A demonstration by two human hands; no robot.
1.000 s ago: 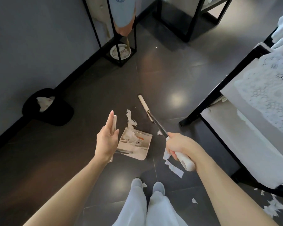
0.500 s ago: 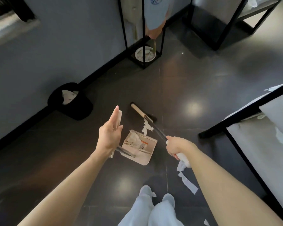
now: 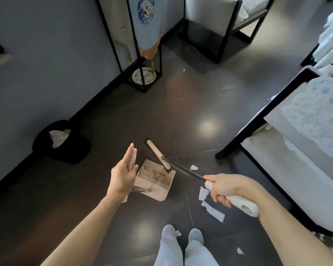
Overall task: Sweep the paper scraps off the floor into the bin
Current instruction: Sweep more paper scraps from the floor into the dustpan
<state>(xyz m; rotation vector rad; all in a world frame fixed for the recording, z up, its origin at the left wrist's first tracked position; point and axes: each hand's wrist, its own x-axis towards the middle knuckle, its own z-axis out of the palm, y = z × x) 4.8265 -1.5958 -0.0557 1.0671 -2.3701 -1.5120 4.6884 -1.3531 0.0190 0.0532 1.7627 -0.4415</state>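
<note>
Bristles of the broom (image 3: 183, 170) now reach the dustpan (image 3: 154, 182) lip, the strip ahead of them apparently swept in. The right hand (image 3: 225, 187) grips the broom handle; the left hand (image 3: 123, 175) rests flat-fingered (uncurled) against the pan's handle. More paper scraps (image 3: 212, 211) remain near the feet, the bin (image 3: 65, 148) well apart.

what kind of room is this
Likely a bedroom or dorm-style room: a black-framed bed with white bedding, a hanging shirt, and a small black bin by the wall.
</note>
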